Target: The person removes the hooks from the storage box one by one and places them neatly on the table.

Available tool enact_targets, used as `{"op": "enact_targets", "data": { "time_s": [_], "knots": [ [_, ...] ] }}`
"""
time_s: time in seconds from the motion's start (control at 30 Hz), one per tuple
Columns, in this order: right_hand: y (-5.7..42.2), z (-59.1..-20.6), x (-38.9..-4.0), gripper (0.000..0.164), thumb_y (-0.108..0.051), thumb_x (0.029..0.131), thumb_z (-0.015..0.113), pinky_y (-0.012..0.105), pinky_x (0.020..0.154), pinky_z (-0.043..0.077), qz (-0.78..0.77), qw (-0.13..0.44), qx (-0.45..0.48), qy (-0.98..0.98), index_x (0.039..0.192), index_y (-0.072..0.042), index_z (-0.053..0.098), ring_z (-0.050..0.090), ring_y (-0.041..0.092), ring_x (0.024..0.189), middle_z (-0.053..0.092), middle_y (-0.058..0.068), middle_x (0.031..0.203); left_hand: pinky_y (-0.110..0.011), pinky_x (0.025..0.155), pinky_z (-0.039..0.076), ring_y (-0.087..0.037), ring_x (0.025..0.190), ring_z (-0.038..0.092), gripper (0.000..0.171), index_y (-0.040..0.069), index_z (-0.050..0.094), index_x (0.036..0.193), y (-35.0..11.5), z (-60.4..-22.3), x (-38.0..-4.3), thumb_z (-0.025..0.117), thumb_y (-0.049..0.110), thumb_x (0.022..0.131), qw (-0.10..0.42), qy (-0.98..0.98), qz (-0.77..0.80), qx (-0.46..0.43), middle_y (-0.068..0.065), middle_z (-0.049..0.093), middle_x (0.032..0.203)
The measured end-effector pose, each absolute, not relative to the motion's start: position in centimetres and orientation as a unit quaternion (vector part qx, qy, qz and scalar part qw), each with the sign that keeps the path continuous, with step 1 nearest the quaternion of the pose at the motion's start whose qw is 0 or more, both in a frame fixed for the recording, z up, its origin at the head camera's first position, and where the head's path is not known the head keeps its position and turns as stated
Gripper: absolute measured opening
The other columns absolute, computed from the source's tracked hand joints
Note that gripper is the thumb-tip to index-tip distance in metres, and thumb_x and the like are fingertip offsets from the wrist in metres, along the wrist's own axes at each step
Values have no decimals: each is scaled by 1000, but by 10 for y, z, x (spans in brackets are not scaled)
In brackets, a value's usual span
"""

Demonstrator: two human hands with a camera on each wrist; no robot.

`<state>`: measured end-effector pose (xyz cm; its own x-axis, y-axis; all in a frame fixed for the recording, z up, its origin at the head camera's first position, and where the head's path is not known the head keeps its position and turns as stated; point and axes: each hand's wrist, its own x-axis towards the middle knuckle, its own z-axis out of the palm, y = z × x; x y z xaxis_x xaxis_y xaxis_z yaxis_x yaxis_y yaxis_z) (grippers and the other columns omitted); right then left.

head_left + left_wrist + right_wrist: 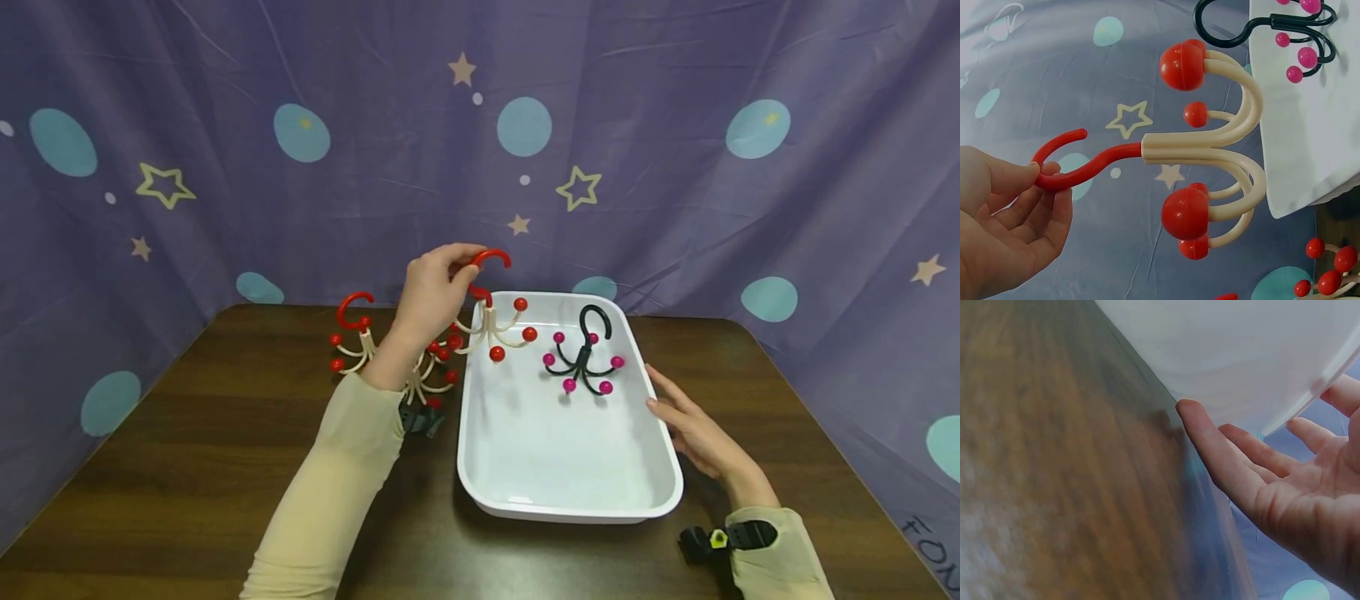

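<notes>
My left hand (437,287) pinches the red hook end of a multi-arm hanger (1175,149) between thumb and fingers. This hanger has cream arms tipped with red balls, and it is held up over the far left rim of a white tray (558,454). Inside the tray sits a black hanger (583,358) with pink balls. My right hand (701,437) is at the tray's right side, its extended fingers against the outer wall and the thumb by the rim. Left of the tray stand more red-and-cream hangers (367,342), partly hidden behind my left forearm.
A brown wooden table (187,467) bears the tray and hangers. Behind it hangs a purple curtain (405,142) printed with stars and blue spots. A dark strap device (750,535) sits on my right wrist.
</notes>
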<state>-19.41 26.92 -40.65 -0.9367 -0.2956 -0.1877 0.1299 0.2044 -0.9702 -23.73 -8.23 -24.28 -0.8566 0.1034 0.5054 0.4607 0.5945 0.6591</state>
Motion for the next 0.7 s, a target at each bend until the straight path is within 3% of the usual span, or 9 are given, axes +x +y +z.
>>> {"op": "enact_targets", "data": {
  "time_s": [0.57,0.7],
  "knots": [
    [270,-407,-195,65,-30,96,43,51,83,47,-630,167,-54,757,147,-24,4,50,30,108,23,31,139,-30,69,51,-16,86,63,27,11,63,116,-105,-231,-225,57,12,90,242,-852,-437,-154,-7,66,102],
    [269,-407,-195,65,-29,96,43,50,82,48,-633,168,-56,754,147,-24,4,51,29,107,24,31,138,-28,63,49,-17,83,64,26,11,64,114,-111,-231,-222,58,14,89,260,-848,-436,-152,-7,66,101]
  ]
}}
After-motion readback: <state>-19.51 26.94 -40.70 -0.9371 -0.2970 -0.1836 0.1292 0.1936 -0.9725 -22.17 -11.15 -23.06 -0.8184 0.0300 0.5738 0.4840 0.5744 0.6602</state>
